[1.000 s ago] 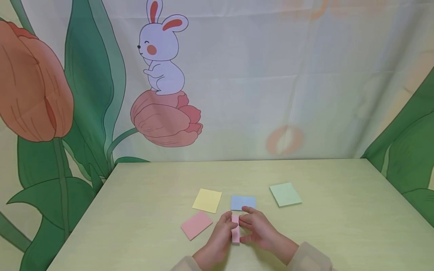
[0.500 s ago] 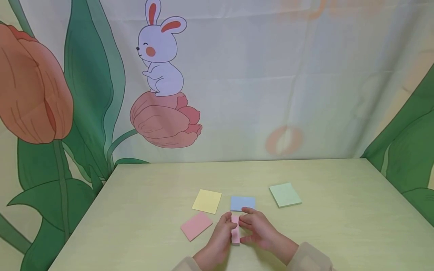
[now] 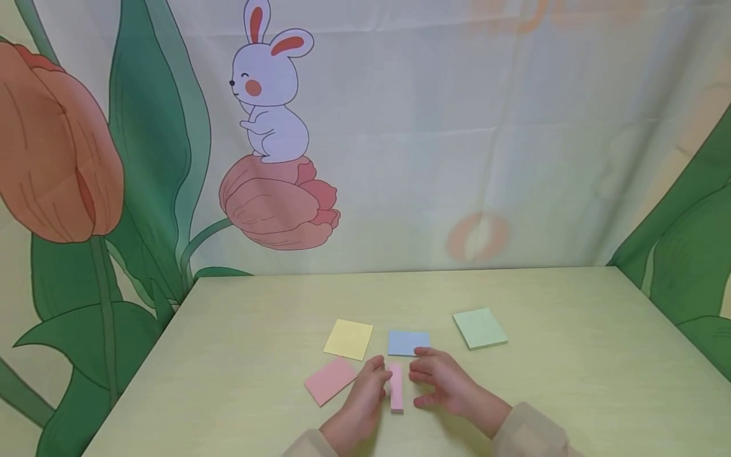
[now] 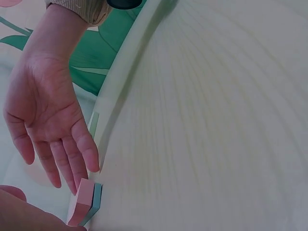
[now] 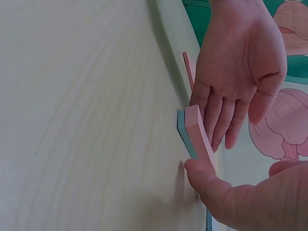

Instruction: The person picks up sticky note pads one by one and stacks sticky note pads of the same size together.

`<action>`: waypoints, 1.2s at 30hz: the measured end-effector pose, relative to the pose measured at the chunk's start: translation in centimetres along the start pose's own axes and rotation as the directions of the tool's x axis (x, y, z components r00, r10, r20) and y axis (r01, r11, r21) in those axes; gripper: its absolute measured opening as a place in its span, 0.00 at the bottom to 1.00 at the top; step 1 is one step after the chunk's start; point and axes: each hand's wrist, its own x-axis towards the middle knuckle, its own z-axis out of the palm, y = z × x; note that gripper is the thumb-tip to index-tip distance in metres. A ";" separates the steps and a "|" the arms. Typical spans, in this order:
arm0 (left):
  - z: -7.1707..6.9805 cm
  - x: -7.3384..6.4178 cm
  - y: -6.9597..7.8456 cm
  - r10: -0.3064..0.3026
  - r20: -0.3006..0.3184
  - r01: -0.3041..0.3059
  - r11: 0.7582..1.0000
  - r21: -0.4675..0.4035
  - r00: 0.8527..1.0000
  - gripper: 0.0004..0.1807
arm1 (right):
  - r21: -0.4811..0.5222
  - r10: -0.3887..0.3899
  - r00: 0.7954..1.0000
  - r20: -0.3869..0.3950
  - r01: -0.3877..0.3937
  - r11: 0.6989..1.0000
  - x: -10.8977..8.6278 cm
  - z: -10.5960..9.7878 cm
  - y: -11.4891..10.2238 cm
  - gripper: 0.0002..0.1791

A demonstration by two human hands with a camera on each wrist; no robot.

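Resting on a teal block (image 5: 182, 126), a pink block (image 3: 396, 388) sits near, between both hands. The left hand (image 3: 361, 398) is just left of it, fingers straight, contact unclear; the right hand (image 3: 448, 384), apart on the right, is held wide. Farther lie a yellow pad (image 3: 349, 339), a blue pad (image 3: 407, 343) and a green pad (image 3: 480, 328); a rose pad (image 3: 330, 381) lies left.

The pink block (image 3: 396, 393) looks matt and smooth, the desk (image 3: 571, 355) wood-grained, the far backdrop (image 3: 400, 190) creased cloth.
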 end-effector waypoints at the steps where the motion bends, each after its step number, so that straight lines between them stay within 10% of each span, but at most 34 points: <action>1: 0.0 0.0 0.0 0.001 0.000 -0.001 1.000 -0.002 1.000 0.30 | -0.003 0.001 1.000 -0.004 -0.001 1.000 0.0 -0.1 0.0 0.30; 36: -0.3 2.4 2.3 0.064 -0.007 -0.062 0.984 0.167 0.998 0.31 | -0.122 -0.026 0.973 -0.229 -0.002 0.993 2.5 -3.1 -1.5 0.27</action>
